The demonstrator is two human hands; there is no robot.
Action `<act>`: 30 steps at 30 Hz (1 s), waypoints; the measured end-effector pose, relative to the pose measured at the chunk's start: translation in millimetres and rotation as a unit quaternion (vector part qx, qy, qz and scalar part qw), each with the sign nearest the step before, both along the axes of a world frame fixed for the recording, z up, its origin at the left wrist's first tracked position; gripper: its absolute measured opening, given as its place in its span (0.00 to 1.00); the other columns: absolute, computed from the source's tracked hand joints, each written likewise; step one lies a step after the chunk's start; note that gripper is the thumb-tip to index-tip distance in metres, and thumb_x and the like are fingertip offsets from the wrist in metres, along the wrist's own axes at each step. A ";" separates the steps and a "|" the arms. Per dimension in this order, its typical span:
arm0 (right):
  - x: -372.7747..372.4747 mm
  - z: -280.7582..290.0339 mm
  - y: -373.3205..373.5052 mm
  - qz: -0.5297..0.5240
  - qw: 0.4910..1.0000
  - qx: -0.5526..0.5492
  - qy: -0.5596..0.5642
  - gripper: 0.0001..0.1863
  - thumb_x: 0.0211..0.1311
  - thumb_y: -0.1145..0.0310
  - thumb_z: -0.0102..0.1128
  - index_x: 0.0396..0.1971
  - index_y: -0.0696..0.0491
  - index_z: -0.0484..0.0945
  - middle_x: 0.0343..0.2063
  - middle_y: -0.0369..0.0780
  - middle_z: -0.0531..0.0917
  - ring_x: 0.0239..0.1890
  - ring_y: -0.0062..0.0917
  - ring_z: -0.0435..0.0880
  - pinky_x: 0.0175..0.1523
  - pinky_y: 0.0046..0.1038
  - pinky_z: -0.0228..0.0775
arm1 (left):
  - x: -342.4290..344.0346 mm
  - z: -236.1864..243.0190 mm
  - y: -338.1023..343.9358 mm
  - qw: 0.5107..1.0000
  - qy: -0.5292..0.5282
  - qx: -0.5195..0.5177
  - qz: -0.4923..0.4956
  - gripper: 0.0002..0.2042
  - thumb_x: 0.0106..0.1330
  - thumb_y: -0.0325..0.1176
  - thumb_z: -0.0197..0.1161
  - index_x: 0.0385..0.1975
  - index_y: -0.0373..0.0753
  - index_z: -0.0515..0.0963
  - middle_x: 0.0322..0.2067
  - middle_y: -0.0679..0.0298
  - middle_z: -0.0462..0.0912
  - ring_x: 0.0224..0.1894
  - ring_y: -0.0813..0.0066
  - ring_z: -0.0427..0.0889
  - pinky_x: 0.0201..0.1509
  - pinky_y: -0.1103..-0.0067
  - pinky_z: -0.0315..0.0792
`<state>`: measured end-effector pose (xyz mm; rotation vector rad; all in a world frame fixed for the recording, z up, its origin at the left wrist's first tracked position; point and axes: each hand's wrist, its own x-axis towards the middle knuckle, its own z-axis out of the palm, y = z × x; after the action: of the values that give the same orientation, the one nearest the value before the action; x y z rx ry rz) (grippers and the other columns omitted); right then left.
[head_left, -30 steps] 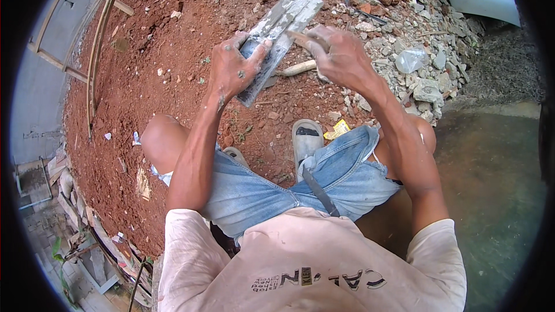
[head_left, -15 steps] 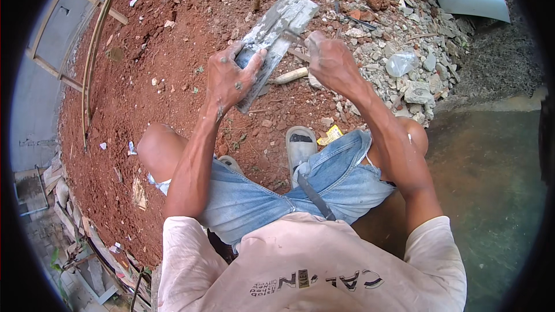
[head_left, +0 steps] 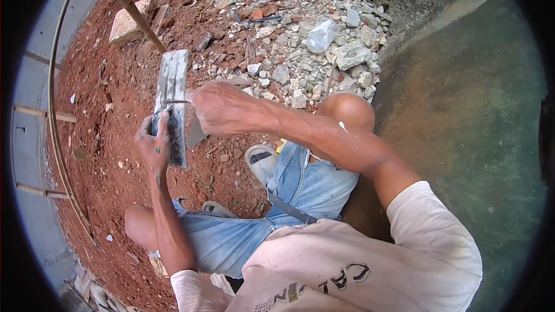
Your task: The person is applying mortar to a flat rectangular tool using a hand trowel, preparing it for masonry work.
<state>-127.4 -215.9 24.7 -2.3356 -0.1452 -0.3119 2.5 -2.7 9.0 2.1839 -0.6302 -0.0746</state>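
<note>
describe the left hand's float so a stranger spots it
Start at the red soil left of the pale rubble. Above it, the left hand holds a long rectangular float, whose flat, smeared face sets it apart from the wooden pole beyond.

The float (head_left: 178,124) lies in my left hand (head_left: 153,145) above the soil (head_left: 95,164), the tool (head_left: 178,101) in my right hand (head_left: 219,110) reaching across it from the right. Ahead to the left, a pole (head_left: 132,7) crosses in front of a block (head_left: 125,28). Rubble (head_left: 281,74) spreads beyond my right forearm (head_left: 315,134), a plastic bag (head_left: 322,36) on it; farther right is a flat expanse (head_left: 462,115) (slab or water, I cannot tell).
</note>
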 end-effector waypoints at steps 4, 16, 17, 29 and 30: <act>-15.0 15.9 8.1 0.012 0.998 0.014 -0.057 0.06 0.51 0.82 0.56 0.30 0.64 0.73 0.17 0.50 0.77 0.19 0.46 0.81 0.25 0.46 0.70 | 14.8 -14.6 6.1 0.999 0.009 -0.023 -0.040 0.15 0.76 0.40 0.68 0.42 0.30 0.85 0.28 0.66 0.84 0.31 0.81 0.76 0.36 0.77 0.72; -12.7 -1.4 -5.7 0.031 0.999 0.013 0.032 0.08 0.54 0.79 0.58 0.34 0.64 0.72 0.23 0.50 0.76 0.26 0.46 0.79 0.33 0.47 0.72 | 19.6 -33.1 -1.3 0.998 -0.002 0.009 -0.066 0.14 0.78 0.36 0.63 0.43 0.28 0.84 0.32 0.63 0.86 0.33 0.77 0.78 0.40 0.73 0.74; -13.1 -6.8 -8.7 0.024 0.999 0.012 0.032 0.08 0.54 0.79 0.58 0.34 0.64 0.72 0.23 0.50 0.76 0.26 0.46 0.79 0.33 0.47 0.72 | 16.6 -32.5 -5.1 0.997 -0.001 0.008 -0.073 0.14 0.78 0.36 0.63 0.43 0.28 0.84 0.32 0.63 0.86 0.33 0.77 0.78 0.40 0.73 0.74; 3.4 -51.3 -10.7 -0.029 0.995 -0.086 -0.030 0.06 0.48 0.74 0.65 0.26 0.61 0.84 0.25 0.50 0.85 0.29 0.43 0.87 0.32 0.41 0.80 | 12.5 -21.2 -14.8 0.999 0.006 0.011 -0.048 0.18 0.78 0.42 0.66 0.38 0.29 0.84 0.26 0.70 0.80 0.29 0.80 0.71 0.32 0.75 0.67; -2.1 -55.2 -9.9 -0.027 0.994 -0.069 -0.086 0.08 0.51 0.74 0.62 0.29 0.63 0.78 0.24 0.51 0.82 0.28 0.46 0.85 0.33 0.44 0.77 | 19.6 -24.2 -11.0 0.999 0.007 0.033 -0.039 0.18 0.78 0.43 0.66 0.38 0.29 0.84 0.25 0.69 0.80 0.28 0.80 0.71 0.32 0.74 0.68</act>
<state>-129.6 -225.8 -30.4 -2.4502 -0.1922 -0.5455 22.1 -13.7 -15.1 2.2209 -0.7137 -0.1528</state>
